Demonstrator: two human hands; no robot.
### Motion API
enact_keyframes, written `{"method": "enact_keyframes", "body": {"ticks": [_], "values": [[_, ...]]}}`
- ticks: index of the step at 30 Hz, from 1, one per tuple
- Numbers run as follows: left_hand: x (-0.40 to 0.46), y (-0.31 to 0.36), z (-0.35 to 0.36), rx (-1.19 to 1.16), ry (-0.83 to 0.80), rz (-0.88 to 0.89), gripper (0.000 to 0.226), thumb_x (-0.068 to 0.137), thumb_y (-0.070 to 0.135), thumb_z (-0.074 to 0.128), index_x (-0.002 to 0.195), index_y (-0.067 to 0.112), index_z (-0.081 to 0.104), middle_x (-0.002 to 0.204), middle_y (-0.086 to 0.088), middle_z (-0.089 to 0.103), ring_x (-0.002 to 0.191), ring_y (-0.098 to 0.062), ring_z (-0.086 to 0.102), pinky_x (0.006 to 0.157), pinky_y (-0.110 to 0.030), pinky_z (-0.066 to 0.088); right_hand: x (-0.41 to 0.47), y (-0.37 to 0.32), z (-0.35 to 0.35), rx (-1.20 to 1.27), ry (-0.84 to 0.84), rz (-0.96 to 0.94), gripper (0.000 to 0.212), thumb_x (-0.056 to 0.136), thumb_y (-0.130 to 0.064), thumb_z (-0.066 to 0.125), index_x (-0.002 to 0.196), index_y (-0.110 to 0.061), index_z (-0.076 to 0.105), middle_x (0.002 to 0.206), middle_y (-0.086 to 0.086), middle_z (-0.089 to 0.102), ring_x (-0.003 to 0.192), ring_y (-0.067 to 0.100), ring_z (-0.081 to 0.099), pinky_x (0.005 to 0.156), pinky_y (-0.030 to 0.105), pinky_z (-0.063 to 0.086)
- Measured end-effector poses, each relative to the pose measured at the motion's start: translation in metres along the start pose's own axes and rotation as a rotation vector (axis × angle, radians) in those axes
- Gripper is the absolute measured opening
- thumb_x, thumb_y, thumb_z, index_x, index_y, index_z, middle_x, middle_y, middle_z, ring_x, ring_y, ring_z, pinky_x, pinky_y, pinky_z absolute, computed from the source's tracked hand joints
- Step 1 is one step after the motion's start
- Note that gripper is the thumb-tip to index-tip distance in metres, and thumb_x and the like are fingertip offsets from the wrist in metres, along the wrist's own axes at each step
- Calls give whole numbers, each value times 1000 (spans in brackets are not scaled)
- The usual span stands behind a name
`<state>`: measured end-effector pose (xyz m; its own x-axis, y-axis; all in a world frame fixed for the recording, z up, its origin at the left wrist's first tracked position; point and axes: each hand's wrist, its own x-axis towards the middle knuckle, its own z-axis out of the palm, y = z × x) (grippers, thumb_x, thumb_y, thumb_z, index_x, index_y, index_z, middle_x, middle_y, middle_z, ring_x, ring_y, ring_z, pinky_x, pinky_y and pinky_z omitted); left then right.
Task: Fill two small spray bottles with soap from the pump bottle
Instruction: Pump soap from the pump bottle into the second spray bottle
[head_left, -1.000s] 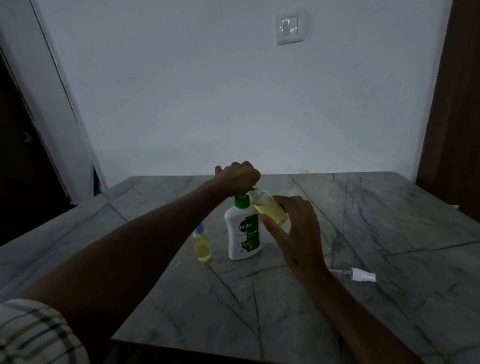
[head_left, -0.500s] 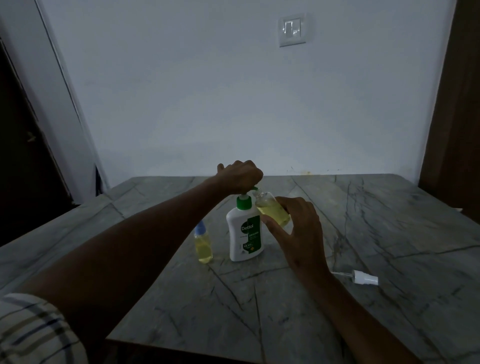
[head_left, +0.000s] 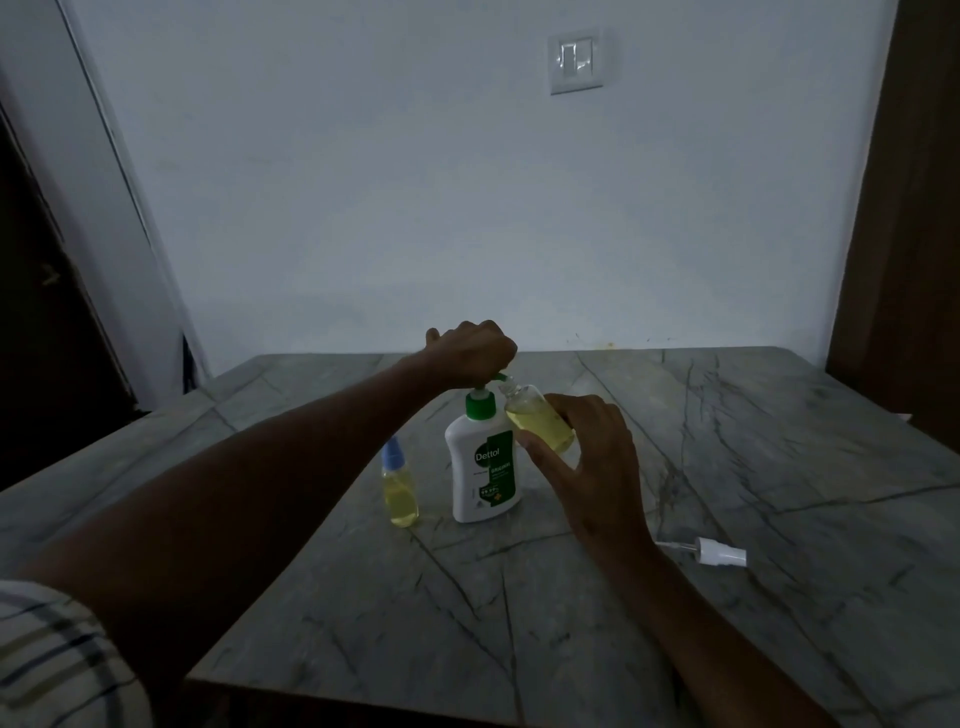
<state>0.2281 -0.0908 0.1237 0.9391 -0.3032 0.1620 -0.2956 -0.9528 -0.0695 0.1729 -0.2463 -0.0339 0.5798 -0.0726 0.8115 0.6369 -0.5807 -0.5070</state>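
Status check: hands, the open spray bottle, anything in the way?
Left hand grips pump bottle head. Right hand holds open spray bottle tilted at nozzle, part filled. Capped bottle stands left; sprayer top lies right, clear.

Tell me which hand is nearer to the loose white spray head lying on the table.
Right. The right hand, holding the open small bottle at the pump spout, is up and to the left of the spray head; the left hand sits farther off atop the pump bottle.

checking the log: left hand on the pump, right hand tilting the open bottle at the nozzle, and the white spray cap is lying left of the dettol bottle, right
Not quite. The head view shows the white spray cap lying on the table to the right of the Dettol bottle, beyond the right hand. The rest holds.
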Motion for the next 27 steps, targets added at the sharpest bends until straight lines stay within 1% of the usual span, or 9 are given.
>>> {"method": "enact_keyframes", "body": {"ticks": [3, 6, 9, 12, 16, 20, 22, 24, 27], "values": [[-2, 3, 2, 30, 0, 18, 28, 105, 15, 43, 117, 3, 65, 127, -13, 59, 113, -31, 58, 105, -60, 42, 1, -1, 1, 9, 1, 1, 52, 92, -63, 55, 126, -25, 60, 117, -5, 61, 107, 11, 52, 88, 39, 48], [-5, 7, 3, 74, -16, 14, 27, 103, 12, 45, 120, 3, 64, 133, -14, 55, 120, -34, 54, 108, -62, 37, 0, -2, 1, 3, 0, -7, 52, 92, -62, 55, 126, -24, 60, 117, -4, 62, 106, 10, 51, 88, 40, 48], [-7, 9, 1, 65, -17, -2, 27, 103, 14, 44, 118, 3, 65, 131, -13, 56, 119, -33, 53, 107, -60, 36, 0, -3, 0, 15, 4, -8, 51, 91, -61, 56, 127, -25, 60, 117, -6, 61, 107, 6, 49, 88, 38, 47], [-6, 7, 0, 8, -12, -7, 30, 104, 16, 41, 116, 3, 66, 128, -12, 57, 116, -32, 55, 104, -58, 36, -1, -1, -1, 13, 2, -2, 50, 91, -62, 57, 127, -26, 59, 118, -7, 61, 108, 8, 51, 89, 39, 48], [-1, 2, 0, 33, 6, -4, 27, 104, 15, 43, 114, 3, 65, 126, -12, 58, 112, -31, 56, 103, -60, 39, -1, 0, 0, 9, 1, 7, 54, 90, -64, 55, 126, -25, 60, 119, -4, 62, 108, 9, 52, 90, 41, 49], [1, 2, 3, 42, -6, 4, 27, 105, 15, 43, 116, 5, 65, 128, -12, 57, 115, -31, 56, 106, -62, 38, -1, 0, 1, 17, 9, -1, 52, 91, -62, 55, 126, -23, 61, 117, -4, 62, 107, 9, 52, 88, 41, 49], [-1, 4, 5, 52, -17, 10, 28, 104, 13, 43, 119, 5, 65, 131, -12, 56, 119, -33, 54, 107, -62, 37, -1, 1, 1, 15, 2, -7, 50, 92, -61, 56, 126, -24, 60, 117, -5, 61, 106, 9, 51, 88, 42, 49], [-3, 6, 6, 48, -25, 12, 29, 105, 14, 43, 121, 4, 65, 134, -13, 55, 123, -34, 53, 109, -62, 36, -1, 1, 2, 12, -1, -16, 50, 92, -60, 57, 126, -24, 60, 117, -5, 61, 107, 9, 51, 88, 42, 49], [-3, 6, 5, 22, -21, 4, 31, 105, 17, 42, 120, 4, 65, 134, -13, 55, 123, -33, 53, 109, -60, 36, 0, 1, 3, 11, -2, -22, 49, 92, -60, 58, 125, -24, 60, 116, -5, 61, 106, 9, 52, 87, 43, 50]]}}
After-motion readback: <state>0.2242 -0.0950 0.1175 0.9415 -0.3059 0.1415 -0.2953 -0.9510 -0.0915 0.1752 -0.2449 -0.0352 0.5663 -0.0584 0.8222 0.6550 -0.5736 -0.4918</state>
